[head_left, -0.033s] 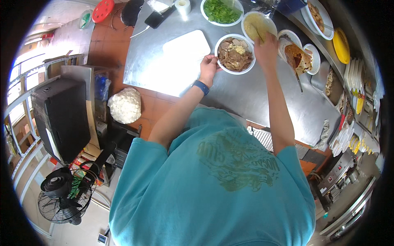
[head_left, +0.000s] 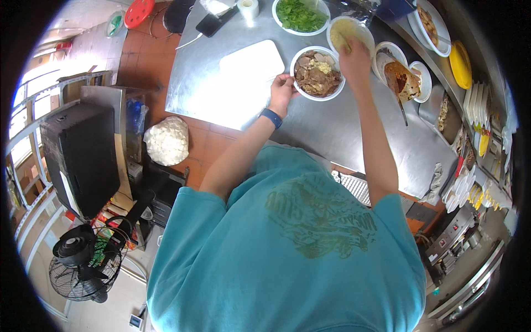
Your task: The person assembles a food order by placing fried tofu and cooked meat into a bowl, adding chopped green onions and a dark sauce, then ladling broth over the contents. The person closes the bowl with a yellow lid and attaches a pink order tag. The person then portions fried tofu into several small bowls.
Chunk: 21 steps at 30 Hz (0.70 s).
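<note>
My left hand (head_left: pixel 282 87) pinches the left rim of a round white bowl (head_left: pixel 293 84) filled with sliced brown meat (head_left: pixel 315 82). A dab of pale chopped garlic (head_left: pixel 320 66) lies on top of the meat. My right hand (head_left: pixel 354 56) is closed over the near side of a second white bowl, which holds a yellowish minced paste (head_left: pixel 347 31). Its fingers grip a thin spoon (head_left: pixel 348 43), whose lower end sits in the paste. Most of the spoon is hidden by the hand.
Chopped greens (head_left: pixel 301 15) fill a bowl at the far side of the steel table (head_left: pixel 221 105). A white tray (head_left: pixel 253 58), phone (head_left: pixel 213 25) and paper roll (head_left: pixel 248 8) lie left. A red-sauce container (head_left: pixel 402 81) stands right, below a shelf with a yellow plate (head_left: pixel 460 65).
My right hand has shifted slightly left over the paste bowl, and the spoon has tilted with it. My left hand stays on the meat bowl.
</note>
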### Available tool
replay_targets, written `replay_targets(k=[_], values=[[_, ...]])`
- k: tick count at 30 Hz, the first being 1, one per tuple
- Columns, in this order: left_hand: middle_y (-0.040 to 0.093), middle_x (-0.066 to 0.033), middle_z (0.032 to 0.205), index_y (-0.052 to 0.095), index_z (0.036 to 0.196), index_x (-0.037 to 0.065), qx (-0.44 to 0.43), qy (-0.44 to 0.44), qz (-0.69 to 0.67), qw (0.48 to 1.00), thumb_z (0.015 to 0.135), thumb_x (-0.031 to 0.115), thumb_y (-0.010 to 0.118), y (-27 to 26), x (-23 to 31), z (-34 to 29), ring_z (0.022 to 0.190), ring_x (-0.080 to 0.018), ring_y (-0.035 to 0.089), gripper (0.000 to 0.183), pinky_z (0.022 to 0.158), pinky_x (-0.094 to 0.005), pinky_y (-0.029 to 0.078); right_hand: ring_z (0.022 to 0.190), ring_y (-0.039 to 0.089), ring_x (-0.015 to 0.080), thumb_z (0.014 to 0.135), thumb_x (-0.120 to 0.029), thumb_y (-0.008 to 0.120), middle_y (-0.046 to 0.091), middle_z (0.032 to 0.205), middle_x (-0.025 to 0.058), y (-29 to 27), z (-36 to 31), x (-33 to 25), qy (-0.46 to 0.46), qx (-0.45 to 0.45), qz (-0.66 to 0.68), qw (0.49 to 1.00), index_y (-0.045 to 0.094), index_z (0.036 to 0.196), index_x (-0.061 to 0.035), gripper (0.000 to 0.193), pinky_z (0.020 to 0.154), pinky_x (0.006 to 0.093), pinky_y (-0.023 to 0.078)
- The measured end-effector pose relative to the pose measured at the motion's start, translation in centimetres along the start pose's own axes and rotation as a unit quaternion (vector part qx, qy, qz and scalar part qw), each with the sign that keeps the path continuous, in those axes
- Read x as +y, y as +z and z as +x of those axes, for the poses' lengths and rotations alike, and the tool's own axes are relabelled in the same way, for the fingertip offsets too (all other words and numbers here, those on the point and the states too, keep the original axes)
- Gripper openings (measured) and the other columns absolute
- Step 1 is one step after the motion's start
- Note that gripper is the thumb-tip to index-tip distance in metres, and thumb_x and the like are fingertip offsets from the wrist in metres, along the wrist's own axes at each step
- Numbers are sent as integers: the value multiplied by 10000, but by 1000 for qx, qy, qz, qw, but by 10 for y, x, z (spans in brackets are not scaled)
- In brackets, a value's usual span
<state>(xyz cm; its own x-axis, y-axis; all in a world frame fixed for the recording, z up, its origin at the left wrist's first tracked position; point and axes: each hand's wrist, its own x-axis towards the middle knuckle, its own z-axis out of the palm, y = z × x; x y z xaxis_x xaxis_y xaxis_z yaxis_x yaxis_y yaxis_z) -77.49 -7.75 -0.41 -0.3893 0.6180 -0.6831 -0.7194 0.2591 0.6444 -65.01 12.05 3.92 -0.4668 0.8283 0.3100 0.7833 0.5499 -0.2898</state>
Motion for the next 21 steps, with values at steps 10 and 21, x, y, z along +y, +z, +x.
replay_targets(k=[10,21], values=[[608,-124,1053,495,1142,-17,-18,-26,41,999,1007,124,538,-21,3,-3,889,-210,668,200,792,-347,601,1129,626,395,824,-250,724,670,1217,181,90,116,-28,-97,-257,-64,959,523,1386,-133,608,950,486,512],[623,-107,1044,520,1148,0,-19,-50,16,998,1005,153,556,-24,8,-13,905,-197,665,213,821,-348,586,798,729,252,836,-260,724,744,890,101,84,109,-6,78,-199,185,959,693,1170,-161,350,776,360,547]])
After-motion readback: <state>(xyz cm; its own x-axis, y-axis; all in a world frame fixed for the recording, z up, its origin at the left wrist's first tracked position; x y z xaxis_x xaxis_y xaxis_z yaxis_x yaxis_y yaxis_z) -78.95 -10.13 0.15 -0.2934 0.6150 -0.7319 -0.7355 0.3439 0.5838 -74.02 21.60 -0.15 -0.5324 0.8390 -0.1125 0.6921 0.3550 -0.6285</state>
